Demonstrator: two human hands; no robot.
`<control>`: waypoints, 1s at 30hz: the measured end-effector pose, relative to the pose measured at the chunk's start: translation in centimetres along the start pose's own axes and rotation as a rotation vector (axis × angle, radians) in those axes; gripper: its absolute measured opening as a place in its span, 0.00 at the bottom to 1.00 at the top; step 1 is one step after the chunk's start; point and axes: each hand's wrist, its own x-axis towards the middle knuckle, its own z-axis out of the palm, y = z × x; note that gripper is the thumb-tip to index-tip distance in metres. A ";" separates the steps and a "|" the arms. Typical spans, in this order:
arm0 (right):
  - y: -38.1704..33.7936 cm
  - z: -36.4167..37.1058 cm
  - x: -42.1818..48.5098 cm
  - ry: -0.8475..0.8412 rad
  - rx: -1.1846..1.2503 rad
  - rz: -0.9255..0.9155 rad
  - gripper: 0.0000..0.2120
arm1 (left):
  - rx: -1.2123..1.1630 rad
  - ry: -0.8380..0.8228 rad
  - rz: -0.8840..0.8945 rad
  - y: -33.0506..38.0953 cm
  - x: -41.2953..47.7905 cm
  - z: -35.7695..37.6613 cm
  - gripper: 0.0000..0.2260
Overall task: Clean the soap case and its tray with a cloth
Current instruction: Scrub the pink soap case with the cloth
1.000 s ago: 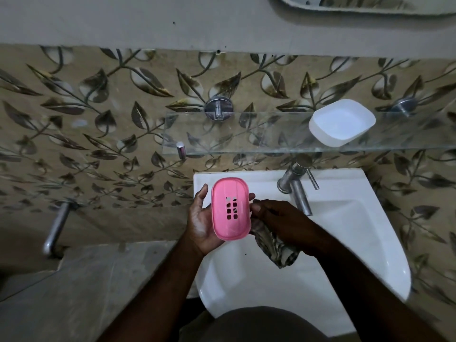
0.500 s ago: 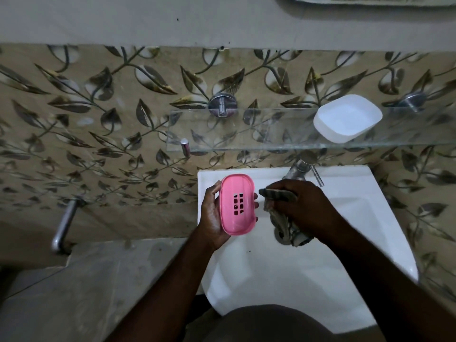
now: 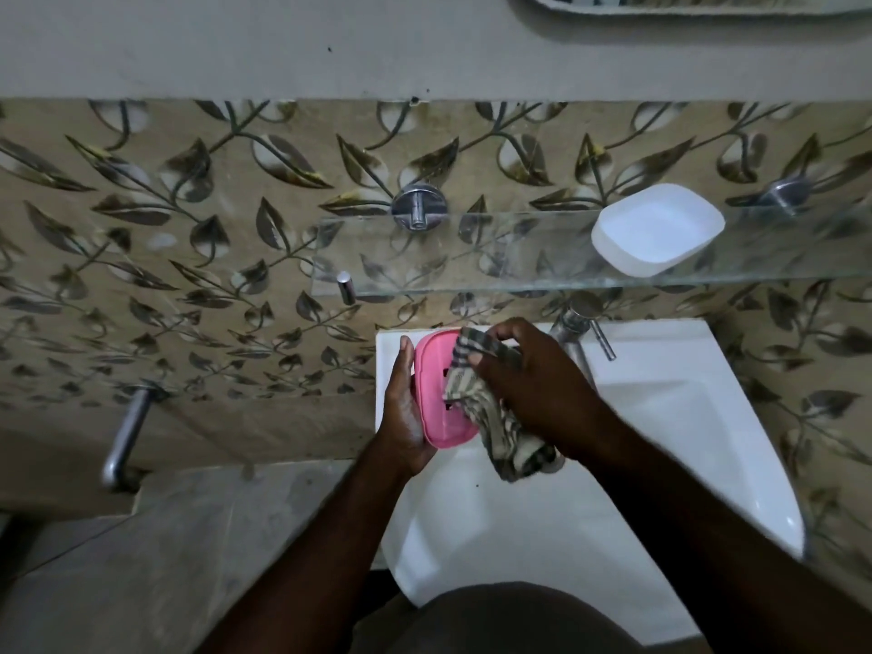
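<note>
Head view, looking down on a white sink (image 3: 660, 446) against a leaf-patterned wall (image 3: 188, 238).

Holds the pink tray (image 3: 431, 394) in the left hand (image 3: 401, 413), just at 9 o'clock of picture centre, over the sink's 10 o'clock corner. Cups the tray's left edge and lower end in the palm, thumb lying up along the rim, other fingers hidden behind it. Keeps the long axis running roughly 12 to 6, slotted face toward the camera, a few slots showing at mid-face.

Grips a striped cloth (image 3: 505, 441) in the right hand (image 3: 528, 380), fingers curled round a bunch of it. Presses the cloth against the tray's right half, from the 1 o'clock corner down to about 4 o'clock. Lets the loose end hang at 5 o'clock of the tray, below the wrist, over the basin.

Leaves the white case (image 3: 658, 231) well apart, at 2 o'clock of the hands, open side up on a glass shelf (image 3: 472, 262).

Shows a metal tap (image 3: 573, 330) at 12 o'clock of the sink, partly behind the right hand. Shows 2 round brackets (image 3: 418, 207) along the shelf's back edge, a metal bar (image 3: 125, 436) on the wall at 9 o'clock, and a mirror (image 3: 684, 4) edge at 1 o'clock.
</note>
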 end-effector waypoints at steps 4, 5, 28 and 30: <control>-0.8 1.7 0.4 0.083 -0.147 -0.111 0.07 | 0.019 0.017 0.030 -0.7 0.1 0.4 0.36; -0.6 2.5 -0.1 0.054 -0.170 -0.120 0.07 | 0.015 0.032 0.024 -0.6 -0.1 0.6 0.35; -1.6 1.0 0.5 0.006 0.125 -0.117 0.05 | 0.010 0.209 0.060 -1.4 -0.7 3.0 0.27; -1.4 1.6 -0.2 0.011 0.145 -0.143 0.03 | 0.044 0.190 0.065 -0.7 -0.7 3.1 0.27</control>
